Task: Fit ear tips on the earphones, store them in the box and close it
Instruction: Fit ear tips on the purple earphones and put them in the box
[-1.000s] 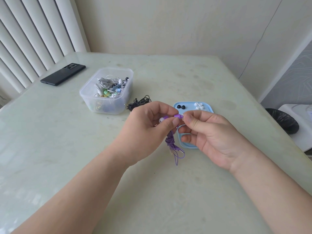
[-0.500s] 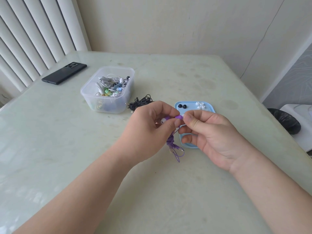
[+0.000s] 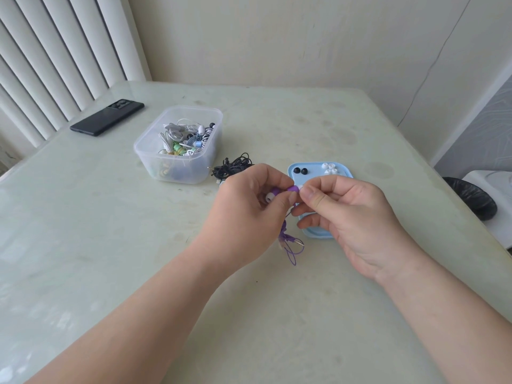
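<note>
Head view, centre of frame: left hand (image 3: 249,214) gripping purple earphones (image 3: 293,189), cord dangling to the table (image 3: 110,245); right hand (image 3: 349,217) pinching a white ear tip (image 3: 301,187) against one bud. Just behind, under the right hand, blue tray (image 3: 291,173) with two black ear tips (image 3: 300,170) and several spare white ear tips (image 3: 329,168). Farther up, black earphones (image 3: 235,166) tangled beside open clear box (image 3: 177,169) full of earphones. Upper left, dark phone (image 3: 106,117).

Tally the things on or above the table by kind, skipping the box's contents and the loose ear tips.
Phone: 1
Clear box: 1
Blue lid: 1
Earphone sets: 2 (black bundle; purple earphones in the left hand, right hand pinching a white ear tip onto them)
Total: 5
</note>
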A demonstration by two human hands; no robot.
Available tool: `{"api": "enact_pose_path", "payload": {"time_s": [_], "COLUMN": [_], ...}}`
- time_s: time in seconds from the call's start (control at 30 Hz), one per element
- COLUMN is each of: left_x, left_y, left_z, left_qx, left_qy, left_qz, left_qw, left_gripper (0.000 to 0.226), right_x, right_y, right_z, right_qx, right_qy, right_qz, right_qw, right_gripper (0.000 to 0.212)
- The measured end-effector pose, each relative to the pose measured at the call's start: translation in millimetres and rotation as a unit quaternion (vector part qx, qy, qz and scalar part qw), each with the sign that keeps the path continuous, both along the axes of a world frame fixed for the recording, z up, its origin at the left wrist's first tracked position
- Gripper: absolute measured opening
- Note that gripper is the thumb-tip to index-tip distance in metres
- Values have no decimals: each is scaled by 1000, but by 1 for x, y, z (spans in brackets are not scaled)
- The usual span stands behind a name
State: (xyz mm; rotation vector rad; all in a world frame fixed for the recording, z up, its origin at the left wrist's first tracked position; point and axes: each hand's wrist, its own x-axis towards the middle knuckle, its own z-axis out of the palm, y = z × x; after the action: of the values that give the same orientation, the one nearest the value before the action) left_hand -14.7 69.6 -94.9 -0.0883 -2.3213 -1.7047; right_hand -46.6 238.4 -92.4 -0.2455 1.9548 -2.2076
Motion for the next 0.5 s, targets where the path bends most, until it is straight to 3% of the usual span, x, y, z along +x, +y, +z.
{"api": "enact_pose_path", "payload": {"time_s": [0.27, 0.5], "left_x": [0, 1], "left_y": [0, 0], "left_z": [-1, -1], "left_qx": [14, 30], "left_qy": [8, 4], "left_qz": [4, -7], "left_qw": [1000, 1000], "left_gripper": [4, 4], "right_x": [0, 0], "right_y": [3, -1], "right_z": [4, 0], "right_qx": [-21, 8], "right_qy": [-44, 20], "right_qz": [14, -29], "right_qw": [999, 999], "right_gripper": [15, 5]}}
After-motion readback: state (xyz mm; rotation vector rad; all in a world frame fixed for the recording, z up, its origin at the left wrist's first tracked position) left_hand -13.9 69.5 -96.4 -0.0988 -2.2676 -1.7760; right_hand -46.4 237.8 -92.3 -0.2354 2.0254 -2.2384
